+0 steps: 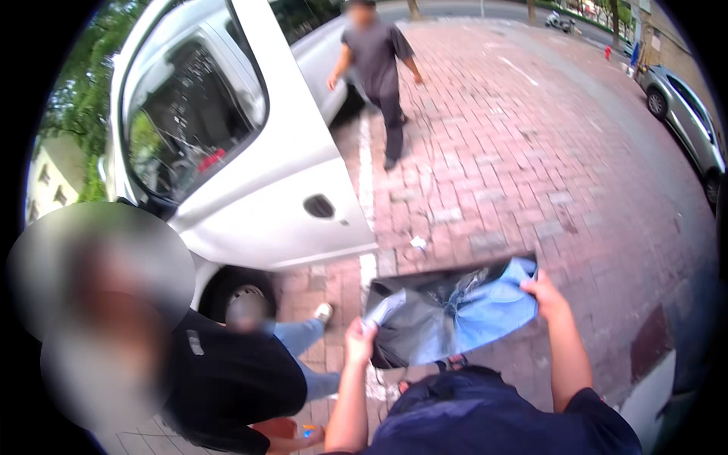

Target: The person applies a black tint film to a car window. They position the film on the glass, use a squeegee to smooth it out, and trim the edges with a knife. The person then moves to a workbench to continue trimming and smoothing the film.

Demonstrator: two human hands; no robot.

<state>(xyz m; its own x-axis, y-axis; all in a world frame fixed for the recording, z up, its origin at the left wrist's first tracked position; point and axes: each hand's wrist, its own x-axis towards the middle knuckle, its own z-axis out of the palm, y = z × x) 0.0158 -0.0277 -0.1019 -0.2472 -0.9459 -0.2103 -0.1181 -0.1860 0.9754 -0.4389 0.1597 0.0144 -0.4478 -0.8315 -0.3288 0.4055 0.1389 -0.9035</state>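
Stretched out in front of my body is a wide, creased sheet (425, 322), black along the far edge and left side and light blue on the right; whether it is a bag, a cloth or a mat I cannot tell. My left hand (359, 341) is closed on its left end, where a pale, whitish strip (387, 307) shows beside the fingers. My right hand (545, 296) grips the blue right end, thumb on top. The middle of the sheet sags slightly between both hands.
A white vehicle's open door (303, 205) stands ahead on the left. Close on my left is a person in a black shirt (235, 379), near a reddish container (277, 431). Another person (378, 68) walks on the brick paving (485, 167). A silver car (682, 110) is parked far right.
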